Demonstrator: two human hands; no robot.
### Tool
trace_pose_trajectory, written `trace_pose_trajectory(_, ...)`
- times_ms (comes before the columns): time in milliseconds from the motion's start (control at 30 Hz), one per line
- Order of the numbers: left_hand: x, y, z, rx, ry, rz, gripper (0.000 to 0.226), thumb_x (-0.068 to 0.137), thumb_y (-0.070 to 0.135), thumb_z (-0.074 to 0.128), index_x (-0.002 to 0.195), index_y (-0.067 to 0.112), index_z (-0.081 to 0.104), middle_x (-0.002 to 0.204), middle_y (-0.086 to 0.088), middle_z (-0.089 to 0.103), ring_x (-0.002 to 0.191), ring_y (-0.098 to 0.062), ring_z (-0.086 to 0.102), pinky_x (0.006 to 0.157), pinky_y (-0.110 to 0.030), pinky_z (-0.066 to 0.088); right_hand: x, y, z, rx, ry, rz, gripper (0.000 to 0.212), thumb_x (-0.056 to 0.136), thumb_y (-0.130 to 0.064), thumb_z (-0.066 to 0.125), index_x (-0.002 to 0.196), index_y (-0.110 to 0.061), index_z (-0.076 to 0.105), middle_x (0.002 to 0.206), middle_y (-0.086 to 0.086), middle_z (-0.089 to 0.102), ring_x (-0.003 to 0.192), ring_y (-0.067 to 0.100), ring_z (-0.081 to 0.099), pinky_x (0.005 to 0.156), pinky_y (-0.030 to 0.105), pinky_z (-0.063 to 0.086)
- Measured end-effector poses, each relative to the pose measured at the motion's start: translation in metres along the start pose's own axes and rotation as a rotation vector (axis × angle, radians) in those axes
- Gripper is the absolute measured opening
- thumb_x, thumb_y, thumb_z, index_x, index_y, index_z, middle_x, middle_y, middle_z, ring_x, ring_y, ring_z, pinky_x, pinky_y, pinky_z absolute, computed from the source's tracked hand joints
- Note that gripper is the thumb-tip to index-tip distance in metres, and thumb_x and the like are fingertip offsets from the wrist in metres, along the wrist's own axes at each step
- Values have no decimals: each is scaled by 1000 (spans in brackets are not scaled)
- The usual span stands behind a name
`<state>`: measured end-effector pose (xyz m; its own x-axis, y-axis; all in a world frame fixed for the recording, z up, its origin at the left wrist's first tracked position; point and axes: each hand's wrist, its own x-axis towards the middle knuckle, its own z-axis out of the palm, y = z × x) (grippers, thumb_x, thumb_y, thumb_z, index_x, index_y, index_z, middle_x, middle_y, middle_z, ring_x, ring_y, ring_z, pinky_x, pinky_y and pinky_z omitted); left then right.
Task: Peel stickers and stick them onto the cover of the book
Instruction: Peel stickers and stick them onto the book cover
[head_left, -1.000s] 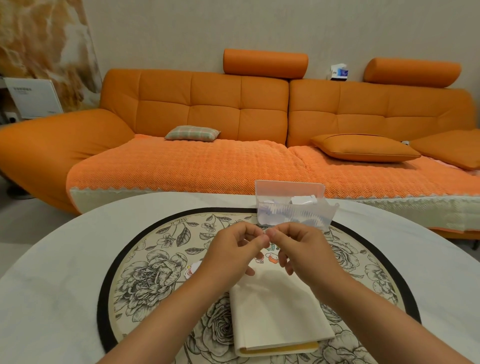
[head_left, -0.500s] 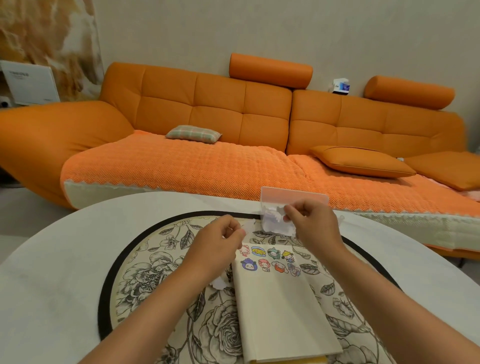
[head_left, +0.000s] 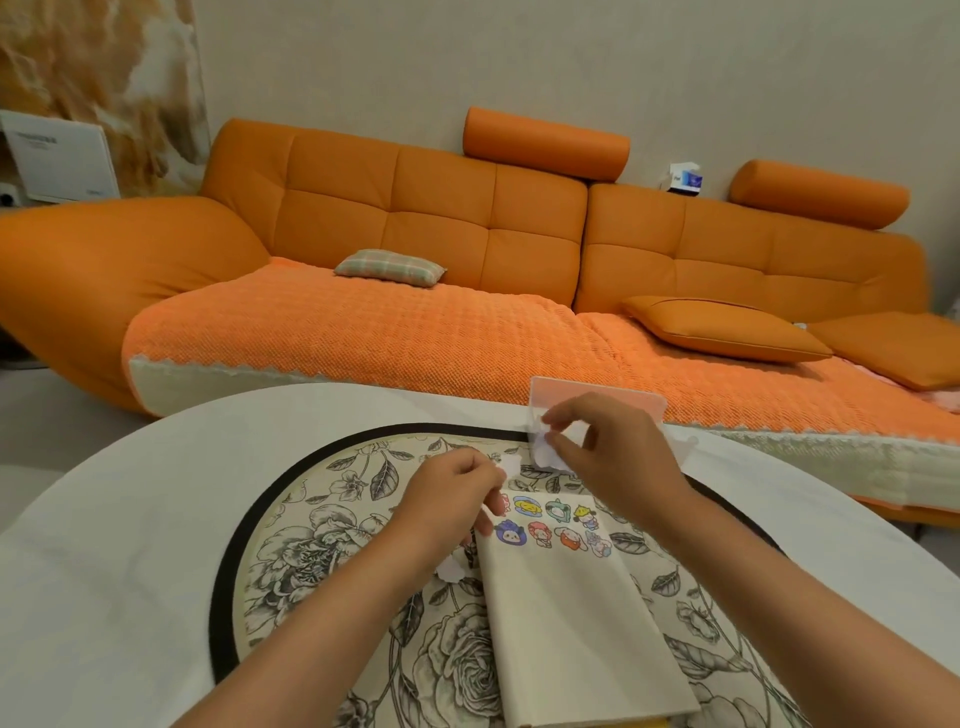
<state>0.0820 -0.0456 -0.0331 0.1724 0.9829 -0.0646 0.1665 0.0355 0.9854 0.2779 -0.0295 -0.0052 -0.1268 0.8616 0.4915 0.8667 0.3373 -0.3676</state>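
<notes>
A cream book (head_left: 571, 623) lies closed on the floral mat, with several colourful cartoon stickers (head_left: 550, 530) stuck along the far end of its cover. My left hand (head_left: 447, 504) hovers at the book's far left corner and pinches a small white sticker piece (head_left: 511, 465). My right hand (head_left: 608, 457) is further back, its thumb and fingers pinching a white piece (head_left: 545, 452) at the clear plastic sticker box (head_left: 597, 397). A white paper scrap (head_left: 452, 569) lies under my left wrist.
The round floral mat (head_left: 322, 545) with a black rim sits on a white round table (head_left: 130, 545). Behind the table runs a long orange sofa (head_left: 415, 260) with cushions.
My hands, together above the book a second ago, have separated. The right went back to the sticker box; the left stayed near the book's corner. The stickers on the cover are now uncovered.
</notes>
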Motion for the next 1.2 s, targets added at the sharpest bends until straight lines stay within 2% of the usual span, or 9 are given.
trace_pose_trajectory(100,-5,3,5,-85,-37,-64,18,95,14,53,78,11,60,62,2,61,54,-16,55,48,-24,37,-25,-13,-4,-8,-55,-134,16,85,-28,75,97,-35,67,98,-21,64,69,-9,55,62,7,33)
trace_pose_trajectory(267,-10,3,7,-98,-87,-136,20,91,13,50,71,11,53,61,-4,55,51,-17,52,47,-24,35,-47,-12,2,-85,-11,-240,20,79,-36,79,95,-36,68,97,-21,64,67,-20,47,56,8,28)
trace_pose_trajectory(400,-12,3,11,-113,-166,-198,18,90,14,50,72,12,53,61,-3,53,51,-17,52,46,-23,34,-55,-6,12,-182,92,-330,6,82,-38,74,85,-34,71,90,-17,66,60,4,55,48,20,35)
trace_pose_trajectory(533,-14,3,14,-140,-265,-279,21,94,24,49,76,14,52,62,1,54,52,-16,51,45,-23,33,-60,-5,18,-224,155,-351,5,84,-33,68,81,-30,70,85,-13,66,54,11,56,46,20,32)
trace_pose_trajectory(733,-16,4,7,-294,-366,-348,50,92,57,43,88,9,58,68,-5,56,55,-20,52,47,-24,32,-59,-13,18,95,28,16,11,88,-35,70,79,-34,65,75,-24,60,59,0,52,54,15,34)
trace_pose_trajectory(833,-16,3,4,-159,-158,-219,42,97,47,51,95,6,61,67,-2,60,55,-20,54,48,-25,35,-54,-19,14,650,-169,414,12,89,-27,73,79,-21,71,62,-11,63,49,4,51,53,21,36)
trace_pose_trajectory(900,-17,-1,3,26,-64,-62,25,97,33,58,98,9,66,71,1,65,57,-18,57,48,-25,38,-53,-18,10,876,-286,579,12,91,-22,72,85,-11,73,70,2,64,49,13,51,47,25,35)
trace_pose_trajectory(1067,-22,-6,11,144,-78,89,18,95,26,64,83,12,69,68,4,69,56,-17,60,45,-14,38,-56,-18,9,970,-438,634,14,93,-22,67,93,-9,74,77,2,65,54,16,52,48,25,36)
trace_pose_trajectory(1200,-21,-10,11,192,-49,120,19,94,24,65,77,16,68,65,5,68,52,-13,59,46,-13,38,-57,-23,9,829,-358,576,14,90,-25,71,84,-13,73,76,3,67,53,14,53,47,24,37)
